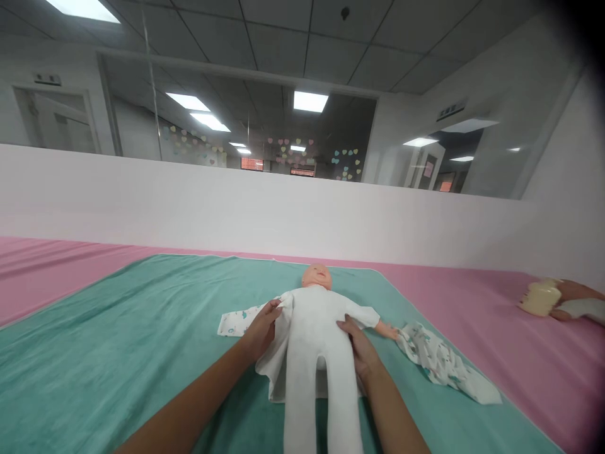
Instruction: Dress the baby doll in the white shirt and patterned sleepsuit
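A baby doll (pixel 322 321) with a white cloth body lies face up, its head at the far end. Beneath it is spread a white baby garment (pixel 276 372), whose patterned sleeve (pixel 236 323) stretches out flat to the left. My left hand (pixel 262 328) is closed, pinching the garment's edge by the doll's shoulder. On the other side, my right hand (pixel 362 347) grips the doll's flank, thumb on the front; its other fingers are mostly hidden. Close to the doll's bare hand (pixel 387 329) lies a crumpled patterned cloth (pixel 444 366).
A green sheet (pixel 142 353) covers much of the pink surface (pixel 534 334). Behind runs a low white wall (pixel 236 211) with windows above. At the right edge is another doll-like figure (pixel 543 297), partly cut off.
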`<state>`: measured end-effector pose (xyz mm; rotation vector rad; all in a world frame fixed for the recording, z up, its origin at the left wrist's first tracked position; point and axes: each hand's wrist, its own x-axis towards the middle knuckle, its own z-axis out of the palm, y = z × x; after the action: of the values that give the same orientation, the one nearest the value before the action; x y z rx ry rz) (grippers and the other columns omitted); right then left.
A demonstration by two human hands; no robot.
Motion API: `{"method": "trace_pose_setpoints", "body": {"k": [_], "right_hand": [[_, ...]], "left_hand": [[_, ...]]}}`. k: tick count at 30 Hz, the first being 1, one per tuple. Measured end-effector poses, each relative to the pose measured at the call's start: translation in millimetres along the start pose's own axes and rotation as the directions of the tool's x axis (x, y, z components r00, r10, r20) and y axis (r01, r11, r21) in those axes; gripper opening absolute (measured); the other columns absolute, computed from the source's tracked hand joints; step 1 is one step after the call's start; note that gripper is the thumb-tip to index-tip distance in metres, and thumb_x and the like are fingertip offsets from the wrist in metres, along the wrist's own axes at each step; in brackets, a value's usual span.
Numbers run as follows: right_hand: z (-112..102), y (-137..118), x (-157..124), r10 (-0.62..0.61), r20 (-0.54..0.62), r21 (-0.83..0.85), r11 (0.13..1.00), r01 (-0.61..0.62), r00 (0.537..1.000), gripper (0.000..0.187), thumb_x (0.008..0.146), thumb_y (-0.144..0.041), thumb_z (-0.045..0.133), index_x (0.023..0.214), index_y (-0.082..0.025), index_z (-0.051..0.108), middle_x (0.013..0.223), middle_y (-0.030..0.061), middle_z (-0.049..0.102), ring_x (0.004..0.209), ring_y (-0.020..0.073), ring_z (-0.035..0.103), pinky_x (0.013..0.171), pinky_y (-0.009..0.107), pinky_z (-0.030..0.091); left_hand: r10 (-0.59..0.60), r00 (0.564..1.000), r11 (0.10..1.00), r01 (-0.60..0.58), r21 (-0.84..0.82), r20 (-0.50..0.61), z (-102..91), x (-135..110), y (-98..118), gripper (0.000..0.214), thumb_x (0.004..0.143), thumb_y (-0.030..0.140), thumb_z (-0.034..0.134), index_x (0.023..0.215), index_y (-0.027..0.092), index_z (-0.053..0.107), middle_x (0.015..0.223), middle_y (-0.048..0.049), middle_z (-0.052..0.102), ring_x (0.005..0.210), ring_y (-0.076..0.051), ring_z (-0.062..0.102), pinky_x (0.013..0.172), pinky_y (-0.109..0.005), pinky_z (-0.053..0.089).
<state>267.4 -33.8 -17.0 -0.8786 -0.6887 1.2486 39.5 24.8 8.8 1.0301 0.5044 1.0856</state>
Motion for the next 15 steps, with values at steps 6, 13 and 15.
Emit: {"method": "trace_pose_setpoints", "body": {"k": [6,13,15], "right_hand": [[18,3,-5,0.101,0.101,0.006,0.995,-0.102,0.99,0.043,0.062,-0.018,0.067,0.104,-0.018,0.057,0.099,0.005,0.066,0.083,0.0191,0.063,0.074,0.03,0.052],[33,17,-6,0.15,0.078,0.008,0.989,-0.151,0.986,0.038,0.063,-0.02,0.069,0.1,-0.02,0.059,0.098,0.0026,0.067,0.083,0.0175,0.063,0.074,0.027,0.052],[34,23,-3,0.158,0.042,0.022,0.987,-0.159,0.986,0.039,0.063,-0.024,0.069,0.101,-0.02,0.059,0.099,0.0033,0.067,0.083,0.0184,0.063,0.073,0.028,0.052]], "left_hand": [[0.025,1.0,0.999,-0.025,0.032,-0.002,-7.8,5,23,0.026,0.076,0.04,0.06,0.093,0.023,0.049,0.085,0.0011,0.062,0.073,-0.013,0.058,0.066,-0.024,0.044],[-0.061,0.992,0.971,0.084,0.222,-0.108,-19.4,17,18,0.037,0.069,0.041,0.065,0.094,0.017,0.054,0.077,-0.0012,0.062,0.067,-0.013,0.057,0.06,-0.022,0.043],[-0.069,0.994,0.973,0.086,0.214,-0.085,-18.1,16,18,0.039,0.069,0.043,0.065,0.095,0.016,0.055,0.078,-0.002,0.062,0.067,-0.013,0.056,0.059,-0.022,0.043]]}}
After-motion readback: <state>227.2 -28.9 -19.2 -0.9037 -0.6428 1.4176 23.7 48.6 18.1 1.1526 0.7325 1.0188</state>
